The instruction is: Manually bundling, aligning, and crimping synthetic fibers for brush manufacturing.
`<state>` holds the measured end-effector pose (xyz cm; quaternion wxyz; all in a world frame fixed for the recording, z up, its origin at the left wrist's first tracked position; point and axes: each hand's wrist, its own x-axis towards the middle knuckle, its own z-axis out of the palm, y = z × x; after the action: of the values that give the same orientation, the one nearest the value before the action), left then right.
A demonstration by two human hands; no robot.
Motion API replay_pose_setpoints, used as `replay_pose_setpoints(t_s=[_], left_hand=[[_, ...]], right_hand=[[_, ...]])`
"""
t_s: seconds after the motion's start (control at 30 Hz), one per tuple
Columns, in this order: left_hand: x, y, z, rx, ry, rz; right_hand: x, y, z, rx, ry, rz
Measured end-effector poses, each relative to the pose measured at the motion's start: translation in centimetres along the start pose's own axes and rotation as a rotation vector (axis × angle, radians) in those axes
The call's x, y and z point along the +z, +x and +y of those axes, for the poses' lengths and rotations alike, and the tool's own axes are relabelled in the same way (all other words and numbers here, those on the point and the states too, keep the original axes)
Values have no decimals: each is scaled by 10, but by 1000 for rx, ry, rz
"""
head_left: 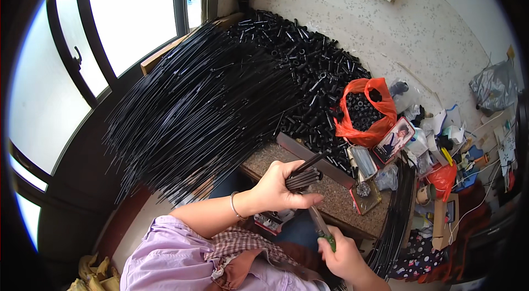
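Note:
A short bundle of dark rods (302, 179) is gripped in my left hand (274, 187), their ends sticking out to the right between thumb and fingers. My right hand (343, 258), lower and nearer to me, is closed around a slim tool (322, 229) with a grey-brown shaft and a green end; its exact kind does not show. The tool's upper end comes close to my left thumb; whether they touch I cannot tell. Beyond my left hand lies a large heap of long, thin black rods (193, 109), fanned toward the lower left.
Short black tubes (308, 65) are piled along the wall. A red plastic bag (363, 134) holds small black rings. Past the grey bar (308, 156) on the speckled tabletop (270, 160) stands a clear box of thin pins (362, 162). Clutter and a cardboard box (445, 227) fill the right.

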<state>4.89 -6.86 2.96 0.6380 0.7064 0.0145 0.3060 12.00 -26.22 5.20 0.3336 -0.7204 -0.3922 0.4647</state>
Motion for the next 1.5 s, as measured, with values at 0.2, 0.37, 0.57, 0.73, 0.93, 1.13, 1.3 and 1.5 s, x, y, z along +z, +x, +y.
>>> replay_pose_setpoints(t_s=[0.2, 0.37, 0.57, 0.73, 0.93, 1.13, 1.3, 1.5], left_hand=[[-1, 1, 11, 20, 31, -31], [4, -6, 28, -48, -277, 5], [11, -12, 28, 18, -229, 68], [10, -15, 37, 5, -296, 84], [19, -19, 34, 60, -255, 106], [23, -13, 34, 81, -164, 112], [18, -9, 43, -30, -427, -35], [15, -23, 40, -171, -259, -99]], right_hand=[[21, 0, -2, -131, -178, 266], [30, 4, -1, -382, -76, 380], [36, 15, 8, -541, -324, 462], [44, -1, 3, -520, -299, 532], [43, 13, 12, -534, -341, 517], [37, -2, 6, -395, -209, 502], [-16, 4, 25, -370, -331, 563], [-22, 7, 82, 83, -840, 753]])
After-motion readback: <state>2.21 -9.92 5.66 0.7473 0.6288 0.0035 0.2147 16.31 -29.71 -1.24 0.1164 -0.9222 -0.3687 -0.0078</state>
